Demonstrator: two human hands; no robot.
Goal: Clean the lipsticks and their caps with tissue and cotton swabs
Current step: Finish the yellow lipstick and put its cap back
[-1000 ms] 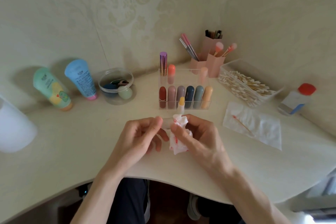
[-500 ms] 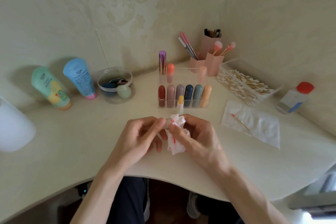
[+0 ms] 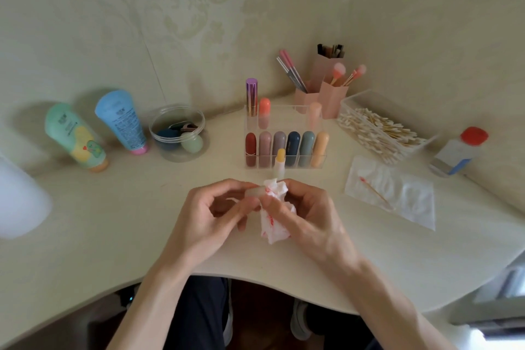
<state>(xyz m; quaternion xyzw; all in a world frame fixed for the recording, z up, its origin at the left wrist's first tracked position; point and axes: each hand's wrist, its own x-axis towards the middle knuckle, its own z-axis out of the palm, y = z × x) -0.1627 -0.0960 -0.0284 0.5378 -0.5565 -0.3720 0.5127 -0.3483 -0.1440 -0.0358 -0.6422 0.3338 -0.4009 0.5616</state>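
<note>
I am looking down on a pale table [image 3: 113, 221] set into a corner of cream patterned wall [image 3: 199, 23]. Above the near edge, my left hand [image 3: 210, 213] pinches a small pale cap [image 3: 252, 192] between thumb and curled fingers [image 3: 230, 185]. My right hand [image 3: 309, 216] has its fingers [image 3: 301, 185] closed round a crumpled tissue [image 3: 274, 224] streaked with red, and the tissue's upper wad is pressed against the cap's end. Just behind the hands an uncapped lipstick [image 3: 279, 162] with a yellow tip stands upright on the table, directly in front of a clear rack [image 3: 284, 111] holding a row of capped lipsticks. To the right of the rack sits a clear box of cotton swabs [image 3: 377, 131]. Nearer me lies a flat tissue [image 3: 412, 202] with one red-tipped swab [image 3: 375, 193] on it. A red-capped bottle [image 3: 460, 150] stands by the right wall. On the left are two tubes, green [image 3: 75, 138] and blue [image 3: 122, 121], and a clear jar [image 3: 179, 133].
</note>
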